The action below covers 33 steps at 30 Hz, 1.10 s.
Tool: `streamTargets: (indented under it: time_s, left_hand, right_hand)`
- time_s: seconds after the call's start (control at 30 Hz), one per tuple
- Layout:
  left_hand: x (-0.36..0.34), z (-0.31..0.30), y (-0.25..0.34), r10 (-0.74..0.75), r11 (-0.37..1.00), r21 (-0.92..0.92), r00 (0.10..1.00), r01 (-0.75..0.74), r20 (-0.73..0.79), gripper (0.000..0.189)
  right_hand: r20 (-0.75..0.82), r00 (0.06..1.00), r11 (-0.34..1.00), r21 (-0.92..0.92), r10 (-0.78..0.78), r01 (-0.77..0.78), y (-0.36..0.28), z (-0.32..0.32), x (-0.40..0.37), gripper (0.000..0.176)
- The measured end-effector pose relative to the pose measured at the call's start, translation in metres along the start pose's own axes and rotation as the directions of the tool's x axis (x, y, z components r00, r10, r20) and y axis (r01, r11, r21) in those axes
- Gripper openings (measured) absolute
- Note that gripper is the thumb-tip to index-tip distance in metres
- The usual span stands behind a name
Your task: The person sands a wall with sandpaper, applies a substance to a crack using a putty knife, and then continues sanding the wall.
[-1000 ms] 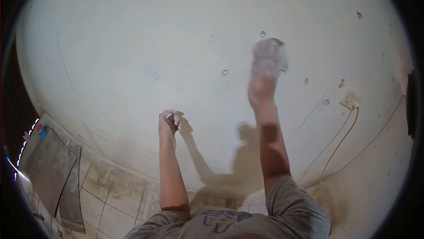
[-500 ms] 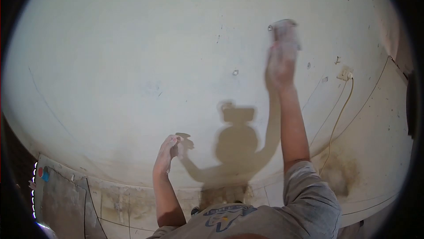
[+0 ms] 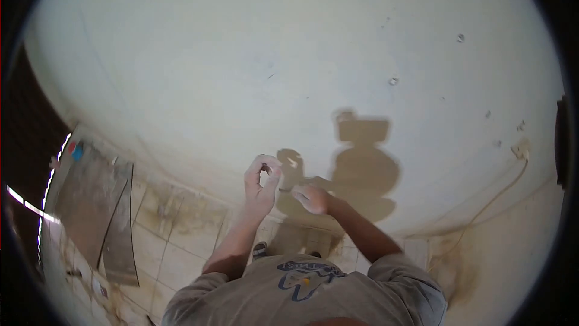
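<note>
My left hand [image 3: 263, 184] is raised in front of the pale wall [image 3: 199, 109], its thumb and fingers curved into a loose ring with a gap in the middle. Nothing shows inside that ring. Just to its right and a little lower, my right hand [image 3: 311, 199] points left with its fingers pressed together. A thin dark edge shows by the right fingertips; what it belongs to is hidden. Pale dust coats both hands. The hands are close to each other but apart.
Small chipped spots, including one hole [image 3: 393, 81], mark the wall. At the right, a socket [image 3: 520, 150] has a yellowish cable [image 3: 491, 202] hanging from it. A worn board [image 3: 87, 199] lies at the left, over stained floor tiles [image 3: 196, 229]. Shadows fall on the wall.
My right hand has come down from high on the wall, where it lay over a flat greyish piece, to beside my left hand. The view has shifted left and down.
</note>
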State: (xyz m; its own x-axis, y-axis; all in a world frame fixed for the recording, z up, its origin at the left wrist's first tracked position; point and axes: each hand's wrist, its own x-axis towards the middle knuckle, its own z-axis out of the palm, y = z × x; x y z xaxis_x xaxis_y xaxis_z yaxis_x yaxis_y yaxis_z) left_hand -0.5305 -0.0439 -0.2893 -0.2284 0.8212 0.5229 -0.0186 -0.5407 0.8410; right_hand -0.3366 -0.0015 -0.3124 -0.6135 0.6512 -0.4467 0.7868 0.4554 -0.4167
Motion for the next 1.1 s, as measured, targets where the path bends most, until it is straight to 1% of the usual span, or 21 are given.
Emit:
streamTargets:
  time_s: [0.03,0.07,0.1,0.13,0.17,0.2,0.27,0.3,0.37,0.4,0.43,0.47,0.53,0.67,0.73,0.83,0.87,0.93,0.97,1.03,1.1]
  left_hand:
    - [-0.006,-0.011,-0.004,-0.043,0.995,0.091,0.989,0.031,0.142,0.016]
    - [-0.011,-0.011,-0.012,-0.094,0.988,0.137,0.982,0.072,0.162,0.019]
    - [-0.019,-0.009,-0.021,-0.151,0.976,0.185,0.971,0.117,0.183,0.022]
    - [-0.029,-0.004,-0.026,-0.218,0.957,0.235,0.954,0.169,0.204,0.026]
    - [-0.036,0.005,-0.029,-0.347,0.936,0.161,0.898,0.313,0.270,0.041]
    - [-0.044,0.017,-0.040,-0.362,0.927,0.024,0.873,0.375,0.327,0.047]
    - [-0.059,0.047,-0.060,-0.345,0.841,-0.244,0.827,0.482,0.445,0.060]
    - [-0.063,0.062,-0.058,-0.326,0.742,-0.376,0.789,0.555,0.521,0.065]
    - [-0.070,0.095,-0.048,-0.233,0.458,-0.576,0.717,0.677,0.657,0.076]
    - [-0.073,0.103,-0.035,-0.294,0.382,-0.560,0.671,0.735,0.680,0.078]
    - [-0.075,0.111,-0.016,-0.348,0.301,-0.543,0.620,0.784,0.703,0.081]
    - [-0.079,0.119,-0.006,-0.394,0.216,-0.524,0.564,0.824,0.726,0.084]
    - [-0.086,0.129,-0.015,-0.380,0.262,-0.475,0.542,0.840,0.749,0.084]
    - [-0.112,0.151,-0.032,-0.350,0.311,-0.391,0.487,0.866,0.801,0.076]
    - [-0.107,0.155,-0.009,-0.407,0.303,-0.340,0.444,0.890,0.798,0.075]
    - [-0.112,0.144,-0.003,-0.536,0.290,-0.210,0.340,0.934,0.772,0.072]
    - [-0.115,0.140,-0.005,-0.571,0.294,-0.160,0.307,0.942,0.762,0.071]
    - [-0.117,0.135,0.012,-0.653,0.366,-0.163,0.378,0.916,0.656,0.063]
    - [-0.118,0.133,0.016,-0.688,0.405,-0.166,0.419,0.899,0.592,0.059]
    - [-0.124,0.118,0.007,-0.792,0.491,0.010,0.442,0.871,0.422,0.052]
    - [-0.131,0.102,0.009,-0.777,0.597,0.018,0.573,0.802,0.261,0.046]
  right_hand:
    - [-0.114,0.990,0.949,0.295,-0.081,0.111,0.001,0.010,-0.010,0.035]
    - [-0.242,0.963,0.804,0.546,-0.117,0.234,0.007,0.028,-0.026,0.031]
    - [-0.363,0.926,0.575,0.738,-0.104,0.354,0.012,0.037,-0.039,0.029]
    - [-0.350,0.929,0.487,0.795,-0.120,0.362,0.011,0.034,-0.054,0.028]
    - [-0.334,0.933,0.388,0.849,-0.132,0.359,0.007,0.031,-0.074,0.027]
    - [-0.322,0.936,0.286,0.892,-0.144,0.351,0.008,0.029,-0.086,0.027]
    - [-0.388,0.907,0.476,0.774,-0.165,0.418,0.029,0.030,-0.094,0.025]
    - [-0.423,0.889,0.564,0.697,-0.175,0.443,0.036,0.031,-0.098,0.024]
    - [-0.487,0.872,0.667,0.633,-0.050,0.392,0.040,0.019,-0.114,0.026]
    - [-0.525,0.851,0.719,0.595,0.009,0.359,0.042,0.011,-0.122,0.028]
    - [-0.615,0.788,0.752,0.532,0.028,0.388,0.044,0.008,-0.129,0.026]
    - [-0.642,0.765,0.762,0.516,0.042,0.392,0.050,0.011,-0.136,0.025]
    - [-0.705,0.707,0.788,0.466,0.057,0.402,0.057,0.017,-0.143,0.023]
    - [-0.682,0.726,0.770,0.508,0.088,0.385,0.094,0.041,-0.159,0.022]
    - [-0.670,0.740,0.802,0.473,0.059,0.364,0.107,0.043,-0.167,0.022]
    - [-0.689,0.723,0.650,0.574,0.055,0.498,0.098,0.036,-0.174,0.027]
    - [-0.703,0.711,0.650,0.543,0.005,0.532,0.101,0.039,-0.167,0.028]
    - [-0.731,0.672,0.644,0.458,-0.121,0.613,0.111,0.038,-0.142,0.030]
    - [-0.732,0.657,0.705,0.370,-0.180,0.605,0.111,0.030,-0.134,0.031]
    - [-0.708,0.633,0.785,0.181,-0.314,0.592,0.089,0.009,-0.119,0.033]
    - [-0.632,0.641,0.828,-0.002,-0.436,0.561,0.063,-0.001,-0.096,0.035]
